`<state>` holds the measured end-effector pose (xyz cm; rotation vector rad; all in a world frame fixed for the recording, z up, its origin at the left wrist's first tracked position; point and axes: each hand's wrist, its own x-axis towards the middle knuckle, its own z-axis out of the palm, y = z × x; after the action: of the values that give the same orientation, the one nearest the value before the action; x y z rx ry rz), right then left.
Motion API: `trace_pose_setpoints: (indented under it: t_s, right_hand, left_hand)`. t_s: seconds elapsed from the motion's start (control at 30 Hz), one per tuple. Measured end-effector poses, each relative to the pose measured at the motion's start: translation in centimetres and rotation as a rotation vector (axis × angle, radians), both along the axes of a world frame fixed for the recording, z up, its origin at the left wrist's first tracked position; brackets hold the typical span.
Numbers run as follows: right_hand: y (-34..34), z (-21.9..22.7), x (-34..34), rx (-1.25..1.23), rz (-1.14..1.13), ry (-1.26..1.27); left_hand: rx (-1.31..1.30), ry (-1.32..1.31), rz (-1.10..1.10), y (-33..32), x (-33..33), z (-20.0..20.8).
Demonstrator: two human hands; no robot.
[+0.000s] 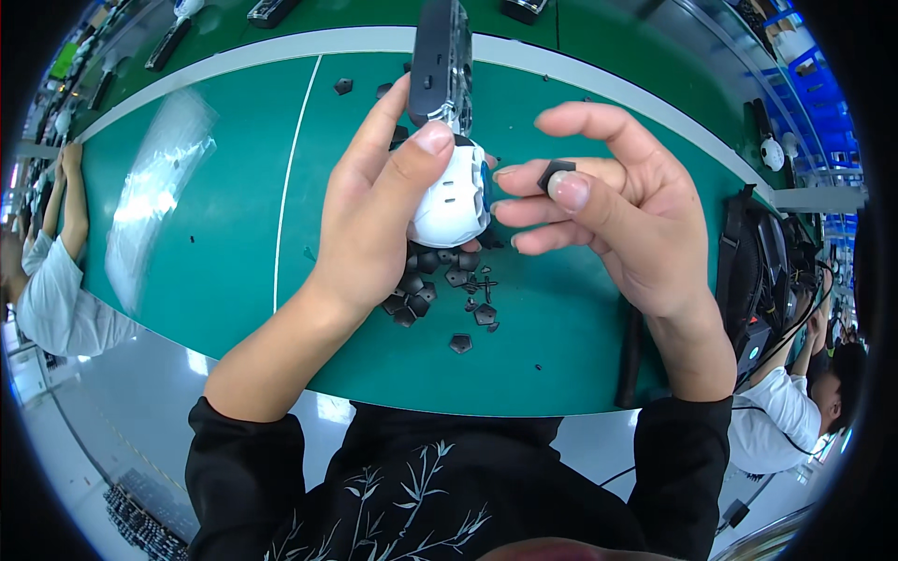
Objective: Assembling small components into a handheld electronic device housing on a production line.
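The small black pad point(556, 171) should go on flat and straight, so the white shell point(451, 194) must be kept steady. The left hand point(379, 210) is curled shut around the shell, thumb on top, above the middle of the green table point(224, 234). The right hand point(613, 210) pinches the pad with thumb and finger, other fingers loose, just beside the shell. More black pads point(430, 285) lie in a pile underneath, near the front edge.

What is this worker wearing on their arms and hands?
Both hands, the left hand and right hand, are bare: no gloves, rings or watch visible. Black sleeves are pushed up near the elbows, on a black top printed with pale bamboo-like leaves.
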<state>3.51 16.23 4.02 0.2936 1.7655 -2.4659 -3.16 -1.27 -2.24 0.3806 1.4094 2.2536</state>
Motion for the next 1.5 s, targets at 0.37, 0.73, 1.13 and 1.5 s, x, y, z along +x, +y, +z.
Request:
trace_pose_setpoints:
  t_s: [0.37, 0.73, 1.13, 1.5]
  right_hand:
    - [0.5, -0.7, 0.0, 0.06, 0.097, -0.14]
    - [-0.5, -2.9, 0.3, 0.134, 0.123, -0.092]
    - [1.4, -1.3, 0.4, 0.582, 0.539, 0.063]
    - [-1.5, -3.6, 3.4, 1.409, 0.833, 0.381]
  left_hand:
    - [-0.149, 0.123, 0.076, 0.4, 0.5, -0.7]
    - [-0.103, 0.251, 0.027, 0.6, 1.3, -1.5]
    - [-0.126, 0.15, -0.089, -0.2, -0.2, 0.2]
    - [0.007, 0.24, -0.109, 0.4, -1.0, -1.7]
